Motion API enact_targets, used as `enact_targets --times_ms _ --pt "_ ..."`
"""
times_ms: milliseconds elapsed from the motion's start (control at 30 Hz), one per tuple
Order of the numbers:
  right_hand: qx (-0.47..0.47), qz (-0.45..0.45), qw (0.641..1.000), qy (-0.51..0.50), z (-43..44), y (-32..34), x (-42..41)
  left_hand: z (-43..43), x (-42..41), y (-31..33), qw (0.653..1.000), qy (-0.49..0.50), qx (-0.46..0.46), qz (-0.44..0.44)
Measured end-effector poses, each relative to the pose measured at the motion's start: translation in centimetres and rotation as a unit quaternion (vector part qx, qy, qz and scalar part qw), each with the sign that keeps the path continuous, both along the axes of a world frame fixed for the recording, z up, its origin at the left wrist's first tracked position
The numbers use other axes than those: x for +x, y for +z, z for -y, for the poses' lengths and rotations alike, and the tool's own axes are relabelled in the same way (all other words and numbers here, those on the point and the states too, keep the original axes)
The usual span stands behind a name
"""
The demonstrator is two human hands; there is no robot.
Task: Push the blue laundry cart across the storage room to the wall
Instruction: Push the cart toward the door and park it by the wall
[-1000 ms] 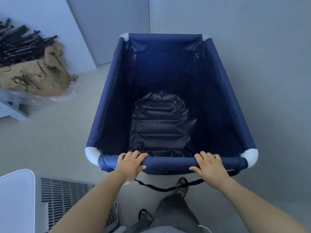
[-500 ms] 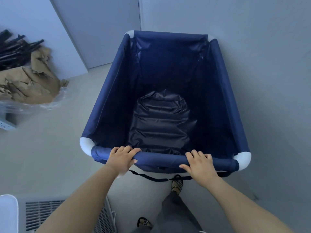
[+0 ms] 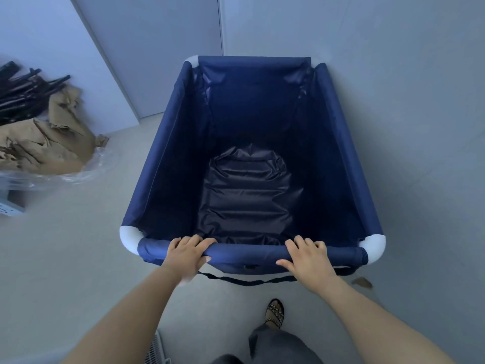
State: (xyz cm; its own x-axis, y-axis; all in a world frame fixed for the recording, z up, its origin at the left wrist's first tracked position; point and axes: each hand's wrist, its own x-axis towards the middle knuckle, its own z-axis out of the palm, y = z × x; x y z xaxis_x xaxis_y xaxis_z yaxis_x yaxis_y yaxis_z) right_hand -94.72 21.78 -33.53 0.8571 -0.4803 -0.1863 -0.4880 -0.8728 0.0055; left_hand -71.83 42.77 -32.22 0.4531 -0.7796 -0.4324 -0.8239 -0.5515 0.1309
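Observation:
The blue laundry cart [image 3: 168,153] fills the middle of the view, a deep navy fabric bin with white corner pieces and a dark crumpled liner at its bottom. My left hand [image 3: 187,252] grips the near top rail left of centre. My right hand [image 3: 308,256] grips the same rail right of centre. The cart's far end stands close to the grey wall [image 3: 367,35], and its right side runs along that wall. A black strap [image 3: 249,281] hangs under the near rail.
A pile of crumpled brown paper [image 3: 44,143] and black rods [image 3: 23,88] lies on clear plastic at the left. A door panel [image 3: 157,48] is at the back left. My sandalled foot [image 3: 275,311] is on the pale floor; a white grille [image 3: 157,350] sits at the bottom.
The cart has rolled forward toward the far wall with both hands still on the rail. The floor grille and white object at the lower left have slipped almost out of view.

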Motion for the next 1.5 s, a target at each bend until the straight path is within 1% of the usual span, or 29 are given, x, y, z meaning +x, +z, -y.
enact_targets --times_ms 100,300,500,600,667,800,933,1033,1200,1267,1400,1500 --pt "0.006 -0.023 1.0 0.005 2.3 0.1 1.5 1.8 0.9 0.1 1.0 0.015 0.001 -0.004" --pt "0.026 -0.032 0.999 0.026 6.9 0.1 4.6 5.3 2.5 0.1 0.999 0.038 0.009 0.004" --pt "0.055 -0.021 0.997 0.048 11.1 -0.1 7.1 8.5 4.1 0.1 0.998 0.059 0.033 0.008" --pt "0.056 -0.013 0.996 0.061 12.9 -0.1 8.3 10.5 4.4 0.1 0.995 0.085 0.051 0.011" --pt "0.056 -0.008 0.996 0.071 14.0 -0.2 9.1 11.9 4.6 0.0 0.994 0.096 0.047 0.011" --pt "0.053 -0.015 0.996 0.076 16.2 0.0 11.3 14.8 5.5 -0.2 0.995 0.09 0.033 -0.022" --pt "0.035 -0.018 0.996 0.08 18.3 -0.1 13.8 16.9 7.8 -0.6 0.996 0.076 0.04 -0.03" --pt "0.04 -0.018 0.995 0.085 19.9 0.2 15.6 18.3 9.7 -0.8 0.995 0.078 0.046 -0.04" --pt "0.072 -0.044 0.994 0.075 22.5 0.8 19.0 21.0 12.3 -0.6 0.995 0.087 0.042 -0.021" --pt "0.067 -0.048 0.993 0.084 23.6 0.8 20.1 22.0 13.3 -0.6 0.995 0.09 0.041 -0.015" --pt "0.043 -0.022 0.996 0.073 24.8 0.7 22.2 23.5 14.9 -0.4 0.994 0.104 0.015 0.001" --pt "0.047 0.001 0.997 0.055 25.2 0.5 23.2 23.9 15.2 -0.6 0.992 0.11 -0.019 0.053"
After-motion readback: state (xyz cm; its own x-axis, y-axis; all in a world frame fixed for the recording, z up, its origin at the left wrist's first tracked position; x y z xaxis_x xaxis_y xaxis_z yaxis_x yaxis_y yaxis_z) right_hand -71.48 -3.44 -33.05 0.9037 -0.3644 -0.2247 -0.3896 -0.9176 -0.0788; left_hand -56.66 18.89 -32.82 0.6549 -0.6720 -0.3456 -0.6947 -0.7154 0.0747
